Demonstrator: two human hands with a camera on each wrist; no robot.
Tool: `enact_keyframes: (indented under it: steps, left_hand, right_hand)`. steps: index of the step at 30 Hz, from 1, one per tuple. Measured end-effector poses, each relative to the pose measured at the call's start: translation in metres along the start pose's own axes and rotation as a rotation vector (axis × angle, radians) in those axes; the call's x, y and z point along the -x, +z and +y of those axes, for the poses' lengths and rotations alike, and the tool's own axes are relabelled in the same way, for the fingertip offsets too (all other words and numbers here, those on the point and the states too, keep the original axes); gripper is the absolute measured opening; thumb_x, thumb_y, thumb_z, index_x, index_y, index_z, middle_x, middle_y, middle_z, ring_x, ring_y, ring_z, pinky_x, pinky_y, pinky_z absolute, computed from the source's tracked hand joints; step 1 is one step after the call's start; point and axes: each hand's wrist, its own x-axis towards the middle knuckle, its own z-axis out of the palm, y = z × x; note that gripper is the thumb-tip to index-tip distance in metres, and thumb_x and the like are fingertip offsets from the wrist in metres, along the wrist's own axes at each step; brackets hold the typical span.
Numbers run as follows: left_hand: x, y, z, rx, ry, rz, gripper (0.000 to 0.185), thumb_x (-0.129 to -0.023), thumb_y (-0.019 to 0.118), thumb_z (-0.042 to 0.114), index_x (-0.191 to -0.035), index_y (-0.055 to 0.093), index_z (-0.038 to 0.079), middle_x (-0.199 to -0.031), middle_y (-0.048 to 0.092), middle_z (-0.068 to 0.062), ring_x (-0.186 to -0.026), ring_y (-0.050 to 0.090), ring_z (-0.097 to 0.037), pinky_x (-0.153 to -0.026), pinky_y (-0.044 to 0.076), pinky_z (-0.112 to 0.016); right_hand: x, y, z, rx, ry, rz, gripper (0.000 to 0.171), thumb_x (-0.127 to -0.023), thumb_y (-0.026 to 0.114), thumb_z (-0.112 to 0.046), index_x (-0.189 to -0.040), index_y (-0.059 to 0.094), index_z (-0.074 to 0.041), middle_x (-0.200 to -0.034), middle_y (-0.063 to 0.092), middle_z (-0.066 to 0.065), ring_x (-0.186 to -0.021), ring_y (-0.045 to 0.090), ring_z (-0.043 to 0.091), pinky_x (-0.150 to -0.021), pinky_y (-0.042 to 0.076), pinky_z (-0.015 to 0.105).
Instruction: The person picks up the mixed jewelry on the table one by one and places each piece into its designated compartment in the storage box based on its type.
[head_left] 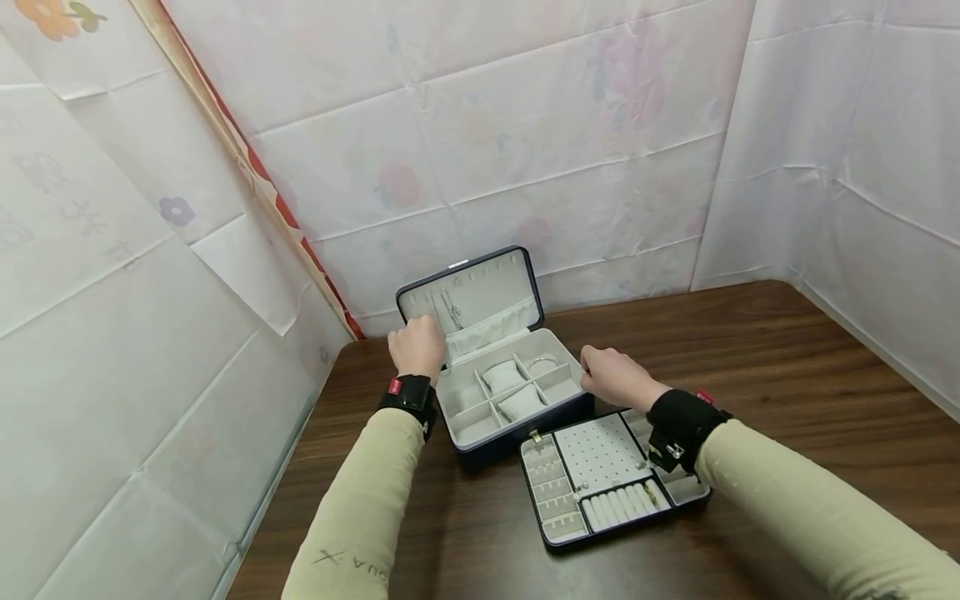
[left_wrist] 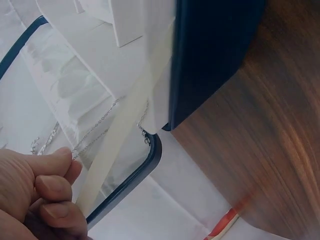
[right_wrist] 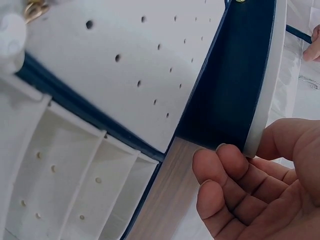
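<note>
Navy box sat open near the table's back-left corner. Left hand fingers curled at its lid pocket beside fine chains; right hand fingers curled round the box's right rim. A careless tug could snag those chains.

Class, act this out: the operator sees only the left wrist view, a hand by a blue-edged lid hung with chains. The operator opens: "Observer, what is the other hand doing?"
Observer: The right hand grips the right rim of the box.
Operator: What is in the box?
Observer: Two small cushions and what looks like a bangle, in separate compartments.
Operator: Anything beside it?
Observer: A tray lies on the table in front of the box, under the right wrist.
</note>
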Motion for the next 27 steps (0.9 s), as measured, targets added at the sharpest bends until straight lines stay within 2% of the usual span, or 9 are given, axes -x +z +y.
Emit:
enact_keyframes:
  steps: [4, 14, 23, 27]
  left_hand:
    - [-0.001, 0.004, 0.003, -0.027, -0.011, 0.011, 0.04, -0.099, 0.062, 0.011, -0.06, 0.057, 0.008, -0.062, 0.061, -0.011, -0.062, 0.064, -0.032, -0.077, 0.044, -0.047]
    - [-0.002, 0.013, 0.005, -0.095, -0.024, 0.014, 0.046, -0.102, 0.052, 0.002, -0.057, 0.049, 0.009, -0.052, 0.048, -0.007, -0.054, 0.053, -0.026, -0.08, 0.031, -0.045]
    - [-0.003, 0.013, 0.003, -0.075, -0.019, 0.006, 0.044, -0.102, 0.052, 0.004, -0.058, 0.053, 0.008, -0.053, 0.05, -0.007, -0.054, 0.054, -0.027, -0.078, 0.033, -0.045]
    - [-0.003, 0.012, 0.002, -0.06, -0.019, -0.013, 0.042, -0.102, 0.051, 0.005, -0.06, 0.055, 0.007, -0.058, 0.055, -0.01, -0.058, 0.059, -0.029, -0.076, 0.04, -0.047]
  right_hand:
    - [0.0, -0.001, 0.0, 0.0, 0.005, 0.002, 0.004, -0.098, 0.055, -0.006, -0.1, 0.056, -0.003, -0.078, 0.057, 0.006, -0.062, 0.048, 0.018, -0.059, 0.037, 0.03]
    - [-0.001, 0.001, -0.002, -0.012, 0.002, -0.006, 0.005, -0.097, 0.056, -0.008, -0.096, 0.055, -0.003, -0.076, 0.056, 0.005, -0.061, 0.049, 0.017, -0.056, 0.038, 0.03]
    - [-0.001, 0.002, -0.002, -0.02, 0.011, -0.003, 0.004, -0.096, 0.056, -0.007, -0.096, 0.054, -0.003, -0.074, 0.055, 0.006, -0.059, 0.049, 0.017, -0.055, 0.038, 0.029]
    - [-0.001, 0.002, -0.002, -0.013, 0.012, 0.001, 0.003, -0.096, 0.056, -0.007, -0.095, 0.054, -0.005, -0.074, 0.055, 0.005, -0.059, 0.049, 0.017, -0.055, 0.037, 0.029]
